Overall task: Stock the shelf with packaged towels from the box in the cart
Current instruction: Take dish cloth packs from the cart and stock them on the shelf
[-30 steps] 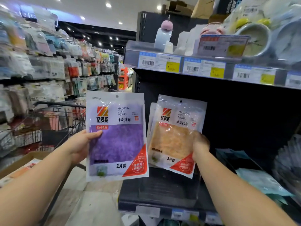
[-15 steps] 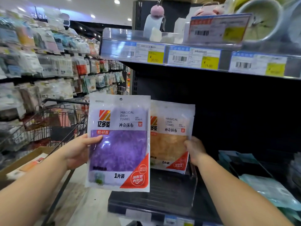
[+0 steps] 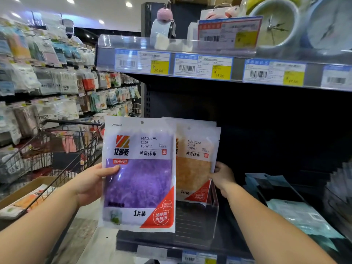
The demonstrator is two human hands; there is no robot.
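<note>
Lowered and set further back into the black shelf since a second ago, the orange dish-towel packs are pinched at their right edge by the right hand — the purple dish-towel pack is held upright in front by the left hand, thumb across its face, beside the wire cart.

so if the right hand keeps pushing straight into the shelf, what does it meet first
Probably nothing soon: the right hand, gripping the orange towel packs, points into the dark shelf bay, which looks free behind them. The back panel likely comes first, though depth is unclear.
</note>
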